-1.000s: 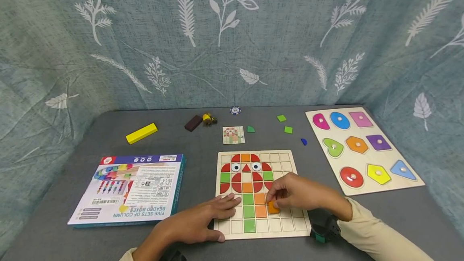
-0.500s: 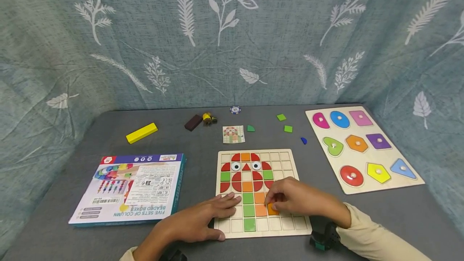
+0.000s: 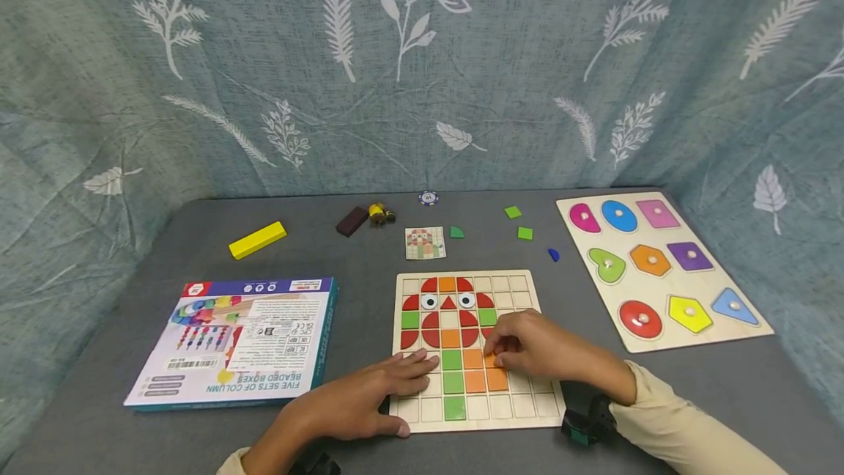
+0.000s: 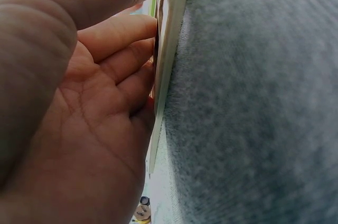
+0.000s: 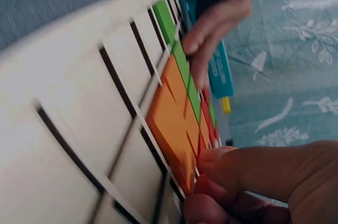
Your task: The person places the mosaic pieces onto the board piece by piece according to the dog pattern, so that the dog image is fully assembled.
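Note:
A wooden grid board (image 3: 514,409) bears red, green and orange tiles in an owl-like pattern with two round eyes. My left hand (image 3: 369,398) rests on its left edge, fingers extended over the cells and thumb at the near corner. Over the right part of the board, my right hand (image 3: 543,347) pinches an orange square tile (image 3: 490,361) between thumb and fingers; mostly its edge shows. Just below, another orange tile (image 3: 497,380) lies flat in a cell beside an orange tile (image 3: 475,382). In the right wrist view, fingertips (image 5: 211,160) meet at the orange tiles.
Behind the board lie a pattern card (image 3: 425,242), a green quarter-round (image 3: 457,232), two green squares (image 3: 524,233) and a blue half-round (image 3: 553,255). A boxed toy set (image 3: 231,343) stands left, a knobbed shape puzzle (image 3: 626,299) right. A yellow block (image 3: 258,240) lies farther left.
An orange tile that my right hand held tilted now lies flat in its cell. The right fingertips have shifted slightly up the board. My left hand stays in place.

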`<state>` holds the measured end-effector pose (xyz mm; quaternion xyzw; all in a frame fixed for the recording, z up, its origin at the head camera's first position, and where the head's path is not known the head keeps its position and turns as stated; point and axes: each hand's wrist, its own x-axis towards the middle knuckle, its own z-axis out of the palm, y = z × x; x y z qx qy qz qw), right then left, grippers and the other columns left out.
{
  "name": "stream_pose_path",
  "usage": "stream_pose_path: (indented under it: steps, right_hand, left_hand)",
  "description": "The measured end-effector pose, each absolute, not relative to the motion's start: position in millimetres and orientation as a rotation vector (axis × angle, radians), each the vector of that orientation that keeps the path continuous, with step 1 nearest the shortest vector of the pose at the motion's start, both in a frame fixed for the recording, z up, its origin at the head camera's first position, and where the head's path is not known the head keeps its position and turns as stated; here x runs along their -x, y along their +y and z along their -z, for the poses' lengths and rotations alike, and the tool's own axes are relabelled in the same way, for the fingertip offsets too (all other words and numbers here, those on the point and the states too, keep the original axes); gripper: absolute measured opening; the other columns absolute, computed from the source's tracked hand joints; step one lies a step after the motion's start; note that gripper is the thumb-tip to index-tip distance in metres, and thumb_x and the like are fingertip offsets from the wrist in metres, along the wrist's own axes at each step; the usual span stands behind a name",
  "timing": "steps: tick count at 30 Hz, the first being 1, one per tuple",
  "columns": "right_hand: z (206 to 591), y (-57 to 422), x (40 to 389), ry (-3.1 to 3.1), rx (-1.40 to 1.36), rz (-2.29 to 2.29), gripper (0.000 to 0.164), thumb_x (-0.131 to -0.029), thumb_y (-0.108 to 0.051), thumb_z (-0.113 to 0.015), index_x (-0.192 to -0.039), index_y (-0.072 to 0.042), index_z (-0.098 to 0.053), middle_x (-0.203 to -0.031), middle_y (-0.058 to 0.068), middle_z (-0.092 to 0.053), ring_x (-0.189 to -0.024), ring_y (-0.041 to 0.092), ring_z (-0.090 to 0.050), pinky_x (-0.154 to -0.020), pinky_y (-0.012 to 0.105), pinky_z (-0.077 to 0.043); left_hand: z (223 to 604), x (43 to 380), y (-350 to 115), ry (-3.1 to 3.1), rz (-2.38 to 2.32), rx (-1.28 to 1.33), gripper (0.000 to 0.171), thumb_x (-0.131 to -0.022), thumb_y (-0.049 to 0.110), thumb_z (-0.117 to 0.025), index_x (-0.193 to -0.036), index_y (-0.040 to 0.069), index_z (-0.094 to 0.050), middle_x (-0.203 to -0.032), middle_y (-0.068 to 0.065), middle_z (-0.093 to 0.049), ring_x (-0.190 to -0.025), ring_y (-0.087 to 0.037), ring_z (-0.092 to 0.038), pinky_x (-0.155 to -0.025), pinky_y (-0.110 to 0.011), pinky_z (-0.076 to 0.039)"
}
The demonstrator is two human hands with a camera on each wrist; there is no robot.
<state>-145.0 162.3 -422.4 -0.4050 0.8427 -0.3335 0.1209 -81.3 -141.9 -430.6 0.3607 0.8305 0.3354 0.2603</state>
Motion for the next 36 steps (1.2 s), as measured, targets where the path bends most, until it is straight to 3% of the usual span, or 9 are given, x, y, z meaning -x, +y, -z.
stream_pose_path:
  steps: [6,14,26,36]
  right_hand:
    - [419,163,163,2.492,1.2,1.015,0.009,-0.085,0.0,-0.071,-0.091,-0.007,-0.073,-0.086,-0.001,-0.067,-0.074,0.006,-0.053,-0.064,0.025,-0.048]
    - [412,159,164,2.286,1.111,1.002,0.009,-0.088,-0.002,-0.069,-0.092,-0.009,-0.073,-0.083,-0.009,-0.066,-0.072,0.005,-0.057,-0.067,0.024,-0.052]
    - [413,157,159,2.163,1.125,1.014,0.007,-0.089,-0.004,-0.069,-0.093,-0.007,-0.074,-0.084,-0.008,-0.068,-0.074,0.004,-0.06,-0.07,0.025,-0.053]
    - [415,152,192,2.328,1.16,1.084,0.008,-0.09,-0.002,-0.067,-0.095,-0.001,-0.073,-0.088,0.0,-0.071,-0.076,0.007,-0.062,-0.071,0.026,-0.054]
  left_hand:
    - [430,82,-141,2.257,-0.895,-0.958,0.063,-0.09,0.022,-0.071,-0.146,0.01,-0.045,-0.157,0.005,-0.027,-0.146,-0.019,-0.016,-0.114,-0.045,-0.022]
    - [432,82,-141,2.258,-0.892,-0.972,0.063,-0.09,0.023,-0.071,-0.146,0.01,-0.045,-0.157,0.005,-0.027,-0.146,-0.019,-0.016,-0.114,-0.045,-0.022]
    - [430,82,-141,2.264,-0.877,-0.97,0.063,-0.09,0.023,-0.071,-0.146,0.009,-0.044,-0.158,0.004,-0.026,-0.146,-0.021,-0.015,-0.114,-0.046,-0.022]
    - [433,83,-142,2.266,-0.863,-0.954,0.063,-0.09,0.025,-0.071,-0.146,0.012,-0.045,-0.157,0.007,-0.026,-0.146,-0.018,-0.015,-0.114,-0.046,-0.021]
